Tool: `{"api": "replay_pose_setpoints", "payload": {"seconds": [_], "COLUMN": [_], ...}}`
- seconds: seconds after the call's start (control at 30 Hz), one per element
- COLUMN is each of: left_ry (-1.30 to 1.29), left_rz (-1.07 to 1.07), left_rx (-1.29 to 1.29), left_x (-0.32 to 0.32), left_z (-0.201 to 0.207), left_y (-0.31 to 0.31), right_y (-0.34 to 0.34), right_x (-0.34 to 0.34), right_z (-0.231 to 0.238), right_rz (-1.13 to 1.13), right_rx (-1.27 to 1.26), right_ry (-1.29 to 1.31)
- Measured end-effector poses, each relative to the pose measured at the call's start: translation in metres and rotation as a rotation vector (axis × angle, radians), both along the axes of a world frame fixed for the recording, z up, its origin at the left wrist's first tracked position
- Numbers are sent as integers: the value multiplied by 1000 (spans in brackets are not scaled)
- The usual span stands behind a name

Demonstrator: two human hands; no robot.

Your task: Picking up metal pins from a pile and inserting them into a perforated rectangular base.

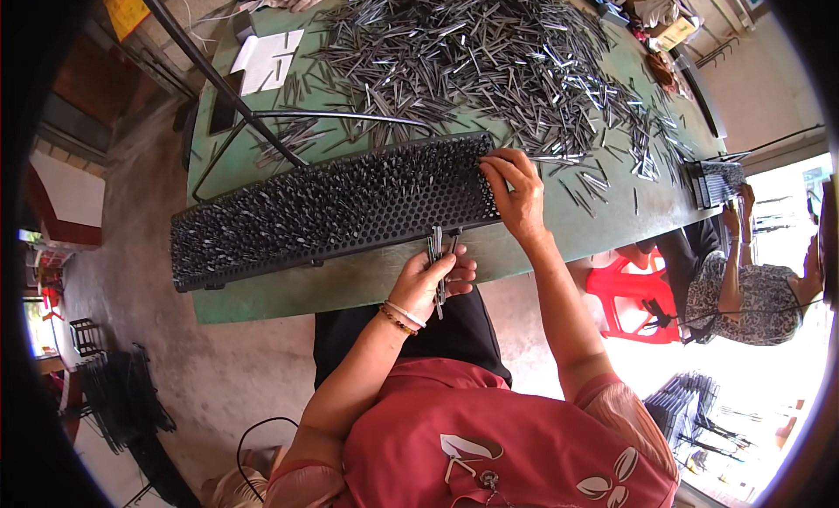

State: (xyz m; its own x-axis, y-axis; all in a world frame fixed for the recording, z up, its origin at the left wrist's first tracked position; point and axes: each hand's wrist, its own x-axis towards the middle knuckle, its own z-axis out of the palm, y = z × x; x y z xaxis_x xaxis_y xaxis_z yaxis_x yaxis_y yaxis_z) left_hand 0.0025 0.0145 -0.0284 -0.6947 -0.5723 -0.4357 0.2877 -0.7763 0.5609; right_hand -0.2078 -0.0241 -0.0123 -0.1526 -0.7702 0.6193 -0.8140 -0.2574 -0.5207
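Observation:
A long black rack (384, 218) full of round holes lies tilted along the near side of the green table. Thin metal pieces stand packed in its left and upper part, while bare holes show in its lower right part. My left hand (426, 283) is closed around a small bundle of thin metal strips (436, 246) just below the rack's front edge. At the rack's right end my right hand (516, 186) has its fingertips pinched together over the holes. Whatever is between those fingertips is too small or hidden to make out.
A big heap of loose metal strips (472, 53) covers the far part of the green table (253, 309). Bent black rods (236, 101) rise behind the rack. Another person (743, 298) sits at the right by a red plastic stool (634, 298), handling a similar rack (718, 183).

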Motion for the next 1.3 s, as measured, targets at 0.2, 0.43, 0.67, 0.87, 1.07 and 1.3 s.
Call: {"api": "replay_pose_setpoints", "payload": {"seconds": [0.2, 0.43, 0.67, 0.87, 1.07, 1.3], "left_ry": [-57, -39, -59, -60, -41, -56], "left_rz": [-40, -31, -88, -66, -69, -77], "left_rx": [51, -25, -51, -18, -13, -4], "left_x": [2, 4, 9, 9, 16, 14], "left_z": [11, 5, 6, 6, 4, 7], "left_y": [-1, 1, 1, -5, -8, -10], "right_y": [-1, 4, -3, -18, -23, -23], "right_x": [-1, 0, 0, -12, -13, -20], "right_z": [0, 8, 26, 39, 48, 38], "right_rz": [-28, -54, 1, 116, 167, 190], "right_rx": [31, 74, 201, 329, 329, 386], "right_ry": [-31, 118, 345, 484, 360, 388]}}
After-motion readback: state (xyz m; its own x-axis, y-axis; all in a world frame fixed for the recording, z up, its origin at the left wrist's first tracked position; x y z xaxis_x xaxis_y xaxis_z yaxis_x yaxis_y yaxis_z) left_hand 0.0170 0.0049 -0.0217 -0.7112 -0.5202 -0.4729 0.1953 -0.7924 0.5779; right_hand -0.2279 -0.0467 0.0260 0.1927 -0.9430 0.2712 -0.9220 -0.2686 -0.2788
